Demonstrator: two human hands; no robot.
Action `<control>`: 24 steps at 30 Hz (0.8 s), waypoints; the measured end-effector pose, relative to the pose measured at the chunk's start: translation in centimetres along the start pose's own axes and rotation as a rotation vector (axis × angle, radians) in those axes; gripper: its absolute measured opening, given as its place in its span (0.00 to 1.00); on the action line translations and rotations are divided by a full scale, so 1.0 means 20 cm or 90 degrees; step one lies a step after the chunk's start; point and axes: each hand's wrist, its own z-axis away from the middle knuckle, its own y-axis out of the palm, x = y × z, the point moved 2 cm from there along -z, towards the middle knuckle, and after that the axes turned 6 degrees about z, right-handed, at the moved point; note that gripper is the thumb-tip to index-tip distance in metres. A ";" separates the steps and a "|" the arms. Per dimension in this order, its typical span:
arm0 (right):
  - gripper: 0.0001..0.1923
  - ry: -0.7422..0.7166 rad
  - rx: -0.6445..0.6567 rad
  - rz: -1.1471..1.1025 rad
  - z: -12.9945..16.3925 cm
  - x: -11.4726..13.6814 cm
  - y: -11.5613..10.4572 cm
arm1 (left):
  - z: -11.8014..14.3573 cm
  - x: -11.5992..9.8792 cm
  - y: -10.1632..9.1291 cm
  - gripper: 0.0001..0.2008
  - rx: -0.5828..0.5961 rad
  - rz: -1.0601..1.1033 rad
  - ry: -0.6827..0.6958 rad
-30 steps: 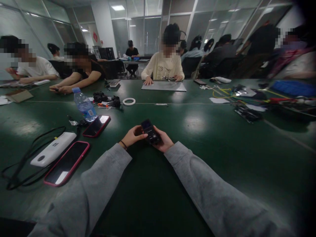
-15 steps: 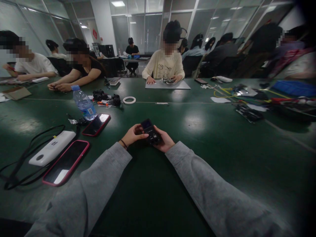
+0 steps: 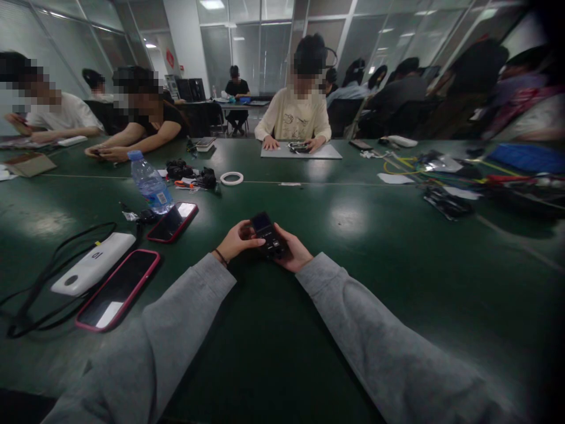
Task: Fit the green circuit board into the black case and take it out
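Note:
Between my two hands is a small black handheld device with a dark screen at its upper end and light markings below it. My left hand grips its left side, the thumb lying across the front near the markings. From the right, my right hand wraps round the other side and the lower edge, its fingers partly hidden behind the device. The device is tilted over the green table; its exact kind is too small to make out.
Left of my arms lie a pink-edged phone, a white power bank with a black cable, a red-edged phone and a water bottle. A tape roll lies ahead. Cables and tools sit at right. People sit across the table.
Both hands keep their hold on the black device, which shows at most a very slight turn. The view has shifted a little.

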 end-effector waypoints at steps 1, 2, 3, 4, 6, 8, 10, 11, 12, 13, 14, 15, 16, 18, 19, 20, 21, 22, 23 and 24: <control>0.19 -0.006 0.003 -0.002 0.00 0.00 0.00 | 0.00 0.00 0.00 0.33 -0.005 0.009 -0.003; 0.19 -0.013 0.008 -0.006 -0.01 0.00 0.00 | 0.00 -0.01 0.01 0.33 -0.011 0.018 -0.005; 0.19 -0.021 0.012 -0.011 -0.01 -0.01 0.00 | 0.01 -0.01 0.01 0.34 -0.018 0.026 -0.005; 0.18 -0.029 0.014 -0.018 -0.02 -0.01 -0.01 | 0.01 -0.02 0.01 0.34 -0.026 0.033 -0.004; 0.16 -0.044 0.015 -0.033 -0.03 -0.02 -0.02 | 0.01 -0.02 0.01 0.34 -0.048 0.041 0.003; 0.14 -0.057 0.012 -0.045 -0.04 -0.02 -0.03 | 0.01 -0.02 0.00 0.34 -0.072 0.048 0.013; 0.13 -0.073 0.015 -0.045 -0.05 -0.03 -0.03 | 0.00 -0.02 -0.01 0.34 -0.088 0.055 0.020; 0.13 -0.084 0.023 -0.039 -0.05 -0.03 -0.03 | 0.00 -0.02 -0.01 0.34 -0.092 0.057 0.022; 0.13 -0.099 0.032 -0.029 -0.04 -0.03 -0.03 | 0.00 -0.02 -0.02 0.35 -0.094 0.059 0.024; 0.13 -0.114 0.044 -0.016 -0.04 -0.03 -0.02 | 0.00 -0.02 -0.02 0.35 -0.095 0.059 0.028; 0.13 -0.127 0.054 -0.002 -0.04 -0.03 -0.02 | 0.00 -0.02 -0.02 0.35 -0.094 0.058 0.031; 0.14 -0.139 0.062 0.012 -0.04 -0.03 -0.02 | 0.00 -0.02 -0.02 0.34 -0.093 0.056 0.033; 0.15 -0.148 0.069 0.024 -0.03 -0.03 -0.02 | 0.00 -0.01 -0.02 0.34 -0.093 0.053 0.035; 0.16 -0.156 0.074 0.042 -0.03 -0.03 -0.02 | 0.00 -0.01 -0.02 0.34 -0.092 0.049 0.040; 0.17 -0.157 0.072 0.047 -0.03 -0.03 -0.02 | 0.00 -0.01 -0.02 0.34 -0.091 0.049 0.041; 0.18 -0.158 0.069 0.051 -0.03 -0.03 -0.02 | 0.00 -0.01 -0.02 0.34 -0.090 0.051 0.043; 0.18 -0.157 0.064 0.054 -0.03 -0.03 -0.02 | 0.00 -0.01 -0.03 0.34 -0.089 0.054 0.044; 0.19 -0.156 0.059 0.057 -0.03 -0.03 -0.02 | 0.00 -0.01 -0.03 0.34 -0.089 0.057 0.045; 0.20 -0.155 0.054 0.059 -0.03 -0.03 -0.03 | 0.00 -0.01 -0.03 0.34 -0.090 0.061 0.045; 0.20 -0.153 0.050 0.060 -0.04 -0.03 -0.03 | 0.00 -0.01 -0.03 0.35 -0.091 0.063 0.044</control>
